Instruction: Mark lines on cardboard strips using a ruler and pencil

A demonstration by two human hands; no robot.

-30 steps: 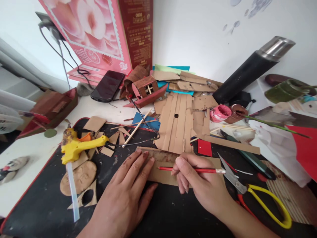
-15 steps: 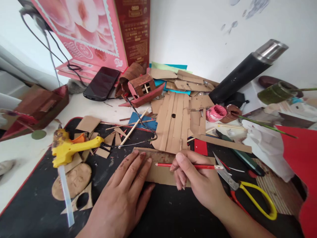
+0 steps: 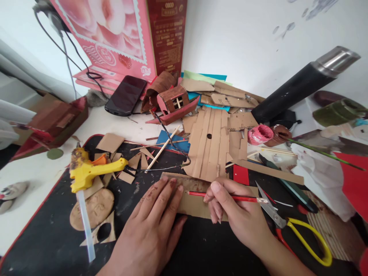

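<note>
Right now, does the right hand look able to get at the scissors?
Probably yes: the scissors lie beside the right hand, and nothing covers their yellow handle. The hand holds the pencil, though, and may need to put it down first.

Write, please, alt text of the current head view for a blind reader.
A person's left hand rests on a cardboard strip while the right hand holds a red pencil over it, on a black mat. A yellow glue gun lies to the left, scissors to the right, a phone and a small model boat behind.
</note>
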